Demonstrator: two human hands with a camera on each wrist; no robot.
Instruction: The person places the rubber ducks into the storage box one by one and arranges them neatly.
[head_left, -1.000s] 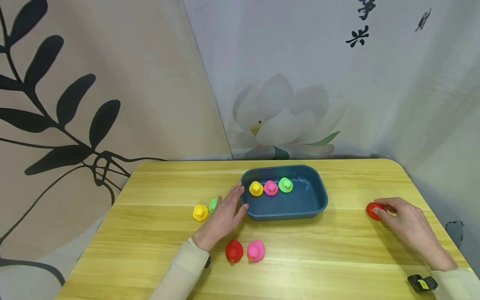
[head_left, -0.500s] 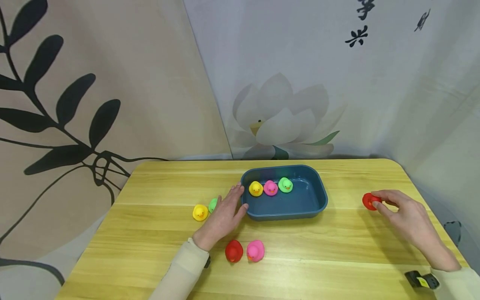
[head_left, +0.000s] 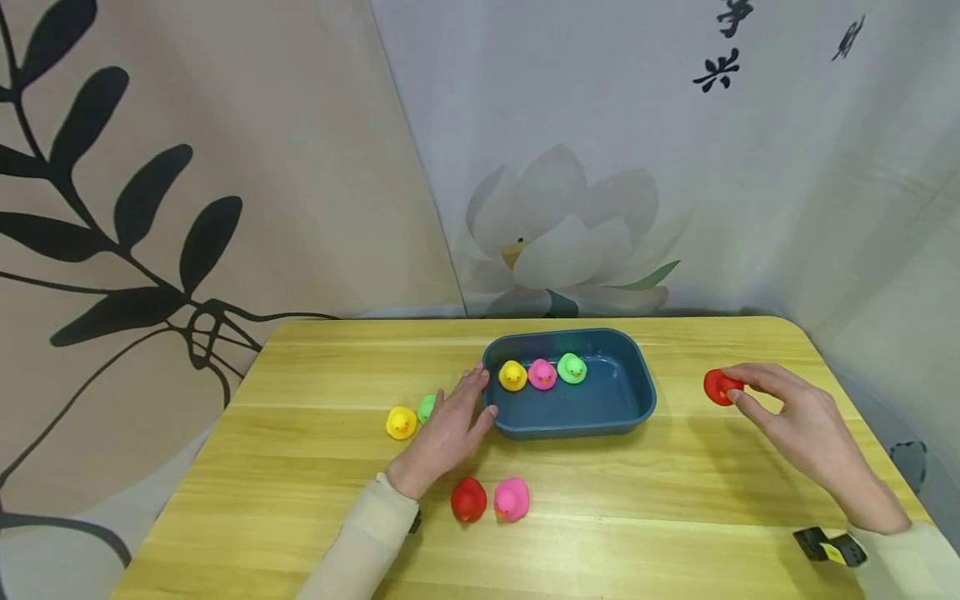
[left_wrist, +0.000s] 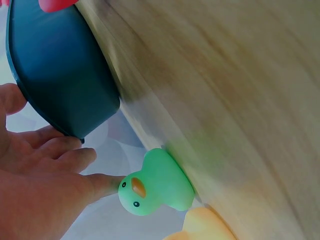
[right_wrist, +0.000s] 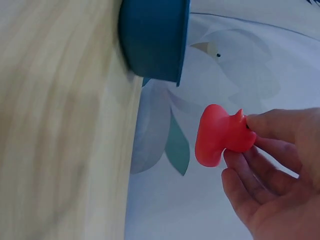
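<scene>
My right hand (head_left: 806, 427) pinches a red rubber duck (head_left: 717, 387) between thumb and fingers, held above the table to the right of the dark blue plastic bin. In the right wrist view the duck (right_wrist: 215, 137) is gripped by its head, its body pointing away from the palm. My left hand (head_left: 444, 432) rests with extended fingers against the left rim of the bin (head_left: 603, 408). Inside the bin sit a yellow duck (head_left: 513, 376), a pink duck (head_left: 542, 374) and a green duck (head_left: 572, 368) in a row.
Left of the bin stand a yellow duck (head_left: 401, 423) and a green duck (left_wrist: 167, 182), the latter partly hidden behind my left hand in the head view. Nearer me are another red duck (head_left: 468, 500) and another pink duck (head_left: 512, 500) on the wooden table (head_left: 637, 517).
My right hand has lifted the red duck from the table and carried it left, toward the bin. The left hand and the bin have stayed put.
</scene>
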